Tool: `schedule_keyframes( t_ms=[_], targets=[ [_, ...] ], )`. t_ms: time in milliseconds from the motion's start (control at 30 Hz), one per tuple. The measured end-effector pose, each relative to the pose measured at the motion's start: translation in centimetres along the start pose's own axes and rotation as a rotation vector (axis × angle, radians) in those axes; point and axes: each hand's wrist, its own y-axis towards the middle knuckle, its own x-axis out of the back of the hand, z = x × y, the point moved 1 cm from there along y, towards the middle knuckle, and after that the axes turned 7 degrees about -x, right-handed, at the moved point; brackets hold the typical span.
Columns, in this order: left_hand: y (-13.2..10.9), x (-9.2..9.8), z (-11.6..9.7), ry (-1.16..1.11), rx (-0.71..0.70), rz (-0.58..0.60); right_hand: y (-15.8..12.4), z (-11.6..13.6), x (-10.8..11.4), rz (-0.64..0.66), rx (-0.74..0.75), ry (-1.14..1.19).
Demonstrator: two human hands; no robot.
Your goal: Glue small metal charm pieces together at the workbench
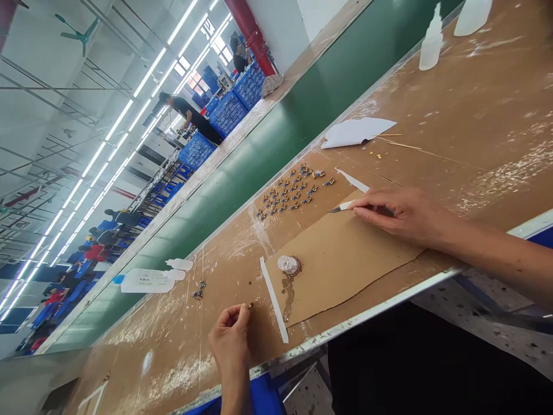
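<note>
On the brown workbench (475, 115), two hands work with tiny parts.

At six o'clock, the left hand (231, 340) pinches one small gold part (249, 305) between closed fingertips, so it cannot slip. At three o'clock, the right hand (400, 212) lies flat on a cardboard sheet (345, 259), fingers closed around a thin white tool (343, 206); its tip points at the rows of little blue-and-gold pieces (294, 193) at twelve o'clock. A glue blob (288, 265) sits on the sheet between the hands, easy to reach.

Factory assembly hall, long green conveyor belt (276, 144); stacked blue crates (228, 112), rows of ceiling strip lights (116, 124), seated line workers (95, 253)
</note>
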Motion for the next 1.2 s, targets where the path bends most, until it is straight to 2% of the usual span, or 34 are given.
schedule_keyframes(
  t_ms=[600,867,1067,1200],
  targets=[
    [0.2,-0.1,-0.1,0.036,-0.047,0.024,0.1,0.4,0.4,0.021,0.016,-0.002],
    [0.7,-0.1,0.4,0.194,-0.146,0.06,0.0,0.0,0.2,-0.009,0.039,-0.006],
    [1.8,-0.2,0.4,0.266,-0.204,0.128,0.0,-0.2,0.2,-0.005,0.033,-0.011],
    [2.2,0.1,0.7,0.294,-0.299,0.183,0.0,-0.4,0.1,-0.003,0.035,0.017]
  ],
)
